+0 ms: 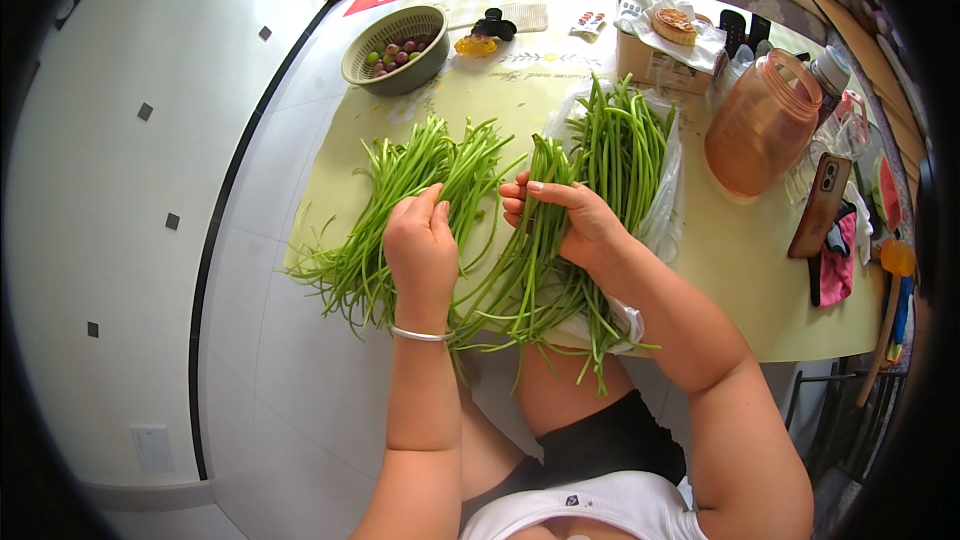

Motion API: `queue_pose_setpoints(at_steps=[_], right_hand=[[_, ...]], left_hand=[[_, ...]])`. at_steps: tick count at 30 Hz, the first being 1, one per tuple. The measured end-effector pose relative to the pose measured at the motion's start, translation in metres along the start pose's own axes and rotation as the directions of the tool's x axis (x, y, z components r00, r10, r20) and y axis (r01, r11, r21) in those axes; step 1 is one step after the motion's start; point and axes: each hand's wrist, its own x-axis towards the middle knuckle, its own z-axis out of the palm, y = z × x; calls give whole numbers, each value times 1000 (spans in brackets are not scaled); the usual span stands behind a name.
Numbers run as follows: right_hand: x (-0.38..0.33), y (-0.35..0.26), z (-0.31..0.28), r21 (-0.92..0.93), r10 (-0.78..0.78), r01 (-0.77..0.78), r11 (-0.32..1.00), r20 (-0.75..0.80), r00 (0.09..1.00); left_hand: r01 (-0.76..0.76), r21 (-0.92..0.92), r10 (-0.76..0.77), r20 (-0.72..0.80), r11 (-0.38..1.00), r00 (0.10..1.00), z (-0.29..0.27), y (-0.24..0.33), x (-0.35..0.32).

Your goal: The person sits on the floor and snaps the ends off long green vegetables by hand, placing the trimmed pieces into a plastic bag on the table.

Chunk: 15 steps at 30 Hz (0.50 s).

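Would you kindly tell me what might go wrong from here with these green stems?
The left pile sticks out past the edge of the table, so parts might slip to the floor. The bunch in the right hand trails loose ends toward that pile, so the two could tangle.

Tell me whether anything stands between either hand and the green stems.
Nothing visible does. The left hand is right at the left pile of green stems, and the right hand already holds a bunch of stems. The basket of grapes and the orange jar stand off to the sides.
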Motion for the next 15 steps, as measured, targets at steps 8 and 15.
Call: queue_pose_setpoints(at_steps=[8, 15], right_hand=[[3, 0, -1, 118, -58, 53, 992, 32, 998], [1, 0, -2, 46, -46, 46, 998, -7, 999]], left_hand=[[-100, -55, 102, 35, 993, 994, -3, 28, -9], [-57, -15, 59, 312, 998, 948, -2, 28, -17]])
